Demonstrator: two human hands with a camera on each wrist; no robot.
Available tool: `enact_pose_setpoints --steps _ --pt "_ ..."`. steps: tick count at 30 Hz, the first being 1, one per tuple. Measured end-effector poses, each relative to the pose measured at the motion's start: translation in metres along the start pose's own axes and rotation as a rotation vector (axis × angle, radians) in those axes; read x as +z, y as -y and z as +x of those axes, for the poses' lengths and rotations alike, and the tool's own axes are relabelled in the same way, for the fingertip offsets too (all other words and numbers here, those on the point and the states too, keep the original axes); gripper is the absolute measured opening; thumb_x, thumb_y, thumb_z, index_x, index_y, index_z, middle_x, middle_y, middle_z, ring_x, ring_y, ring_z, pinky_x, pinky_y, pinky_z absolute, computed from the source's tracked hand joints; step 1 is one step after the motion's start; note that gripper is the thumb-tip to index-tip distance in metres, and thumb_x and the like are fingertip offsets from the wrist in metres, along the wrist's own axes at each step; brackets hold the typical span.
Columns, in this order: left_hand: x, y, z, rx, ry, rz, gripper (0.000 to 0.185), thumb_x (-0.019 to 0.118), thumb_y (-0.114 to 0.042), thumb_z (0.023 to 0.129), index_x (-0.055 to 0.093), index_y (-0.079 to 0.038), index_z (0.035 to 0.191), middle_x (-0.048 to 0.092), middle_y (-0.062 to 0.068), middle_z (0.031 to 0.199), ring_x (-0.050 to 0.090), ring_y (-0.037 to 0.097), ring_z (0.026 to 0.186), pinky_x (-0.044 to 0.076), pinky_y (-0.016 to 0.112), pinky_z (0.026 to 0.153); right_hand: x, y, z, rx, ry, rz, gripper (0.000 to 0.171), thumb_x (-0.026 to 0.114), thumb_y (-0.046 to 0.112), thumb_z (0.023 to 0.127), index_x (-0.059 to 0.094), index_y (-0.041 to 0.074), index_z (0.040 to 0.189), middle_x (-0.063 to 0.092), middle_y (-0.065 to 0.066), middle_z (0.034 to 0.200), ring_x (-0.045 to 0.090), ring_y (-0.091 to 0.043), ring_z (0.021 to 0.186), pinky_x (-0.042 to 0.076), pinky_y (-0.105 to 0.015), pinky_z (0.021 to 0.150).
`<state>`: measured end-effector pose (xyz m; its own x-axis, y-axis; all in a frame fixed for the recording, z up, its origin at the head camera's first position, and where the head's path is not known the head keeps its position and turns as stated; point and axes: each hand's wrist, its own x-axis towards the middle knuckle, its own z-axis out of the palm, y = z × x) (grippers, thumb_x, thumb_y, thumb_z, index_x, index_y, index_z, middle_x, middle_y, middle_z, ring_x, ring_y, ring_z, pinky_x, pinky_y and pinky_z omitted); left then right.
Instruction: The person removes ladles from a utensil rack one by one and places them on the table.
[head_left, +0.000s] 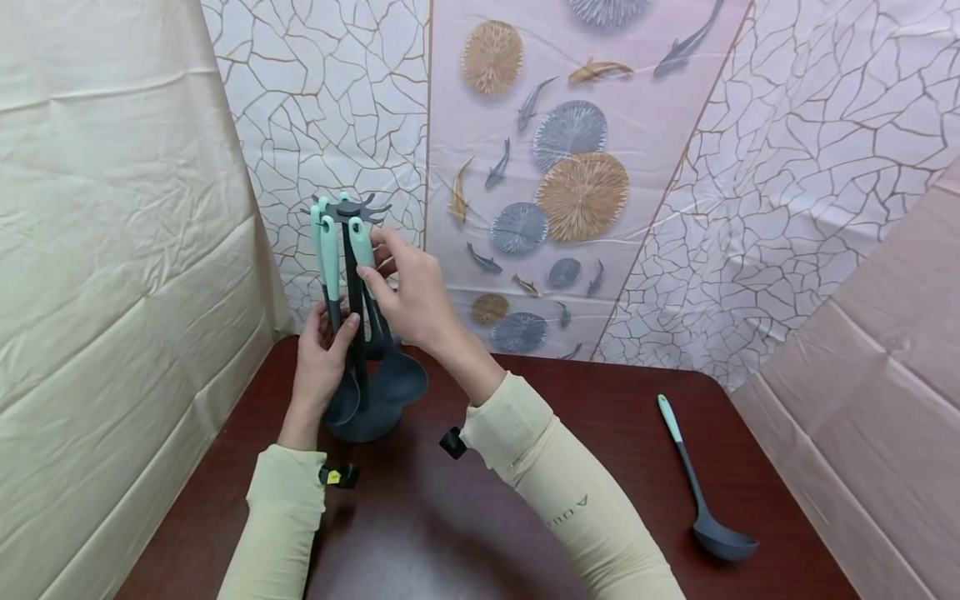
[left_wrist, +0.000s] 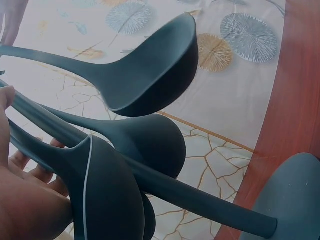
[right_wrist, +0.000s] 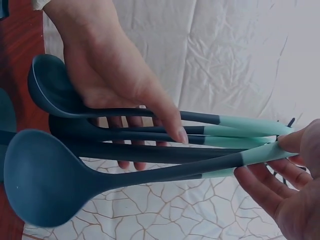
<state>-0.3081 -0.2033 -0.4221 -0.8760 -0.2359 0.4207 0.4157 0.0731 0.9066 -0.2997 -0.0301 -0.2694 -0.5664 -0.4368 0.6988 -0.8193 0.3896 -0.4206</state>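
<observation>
Head view first: the person's left hand (head_left: 321,367) is wrapped round the middle of a dark utensil stand (head_left: 371,427), catching some shafts along with the pole. The right hand (head_left: 420,292) pinches the mint handle of a ladle (head_left: 401,379) up by the pronged top (head_left: 352,208) — can't tell whether its hole is on a hook. The stand is on the far left part of a red-brown table (head_left: 420,533); a loose ladle (head_left: 722,540) lies over on the right side.

Left wrist cam: bowls hang at different heights around the pole, which runs down into the round base. The left hand is cut off at the edge, fingers showing behind a shaft.

Right wrist cam's the clearest one tbh — right thumb and fingers closed on the mint handle, left thumb in front of the shafts, left fingers behind the pole. The gripped ladle sits nearest the camera.
</observation>
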Motion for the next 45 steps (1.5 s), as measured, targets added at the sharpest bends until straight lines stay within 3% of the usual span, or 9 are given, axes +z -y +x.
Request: enact_pose_setpoints --steps 6,15,24,36,45 --pt "0.000 0.002 0.000 0.004 -0.013 0.008 0.054 0.066 -0.039 0.106 0.050 -0.017 0.152 0.061 0.012 0.137 0.058 0.018 0.126 0.046 0.033 0.106 -0.008 0.002 -0.005 -0.024 -0.033 0.001 0.033 0.066 0.012 0.106 0.059 0.003 0.137 0.071 -0.010 0.108 0.071 -0.021 0.095 0.054 -0.027 0.084" --pt "-0.002 0.001 0.000 0.005 -0.015 0.022 0.059 0.066 -0.039 0.106 0.048 -0.012 0.155 0.060 0.015 0.145 0.056 0.024 0.136 0.043 0.045 0.115 -0.021 -0.003 -0.013 -0.017 -0.078 0.028 0.036 0.064 0.010 0.106 0.058 0.001 0.140 0.070 -0.011 0.108 0.069 -0.018 0.090 0.057 -0.022 0.070" --pt "-0.002 0.002 0.000 0.001 -0.012 0.005 0.057 0.066 -0.037 0.106 0.049 -0.011 0.154 0.061 0.015 0.142 0.057 0.020 0.131 0.046 0.033 0.110 -0.036 -0.014 -0.027 0.016 -0.158 0.027 0.036 0.060 0.005 0.107 0.054 -0.002 0.142 0.066 -0.016 0.114 0.067 -0.024 0.097 0.061 -0.029 0.077" --pt "-0.001 0.002 0.001 -0.002 -0.010 0.015 0.055 0.066 -0.039 0.106 0.050 -0.016 0.153 0.061 0.013 0.141 0.058 0.020 0.129 0.046 0.035 0.110 -0.067 -0.039 -0.061 0.128 -0.303 0.047 0.036 0.061 0.002 0.105 0.057 0.002 0.140 0.066 -0.016 0.113 0.066 -0.025 0.096 0.062 -0.040 0.070" --pt "0.000 0.003 0.002 0.000 -0.005 -0.009 0.059 0.067 -0.037 0.106 0.048 -0.011 0.155 0.062 0.013 0.142 0.059 0.020 0.130 0.047 0.031 0.105 -0.086 -0.063 -0.091 0.216 -0.302 0.011 0.037 0.060 0.003 0.105 0.057 0.005 0.142 0.066 -0.017 0.118 0.065 -0.028 0.102 0.059 -0.045 0.071"
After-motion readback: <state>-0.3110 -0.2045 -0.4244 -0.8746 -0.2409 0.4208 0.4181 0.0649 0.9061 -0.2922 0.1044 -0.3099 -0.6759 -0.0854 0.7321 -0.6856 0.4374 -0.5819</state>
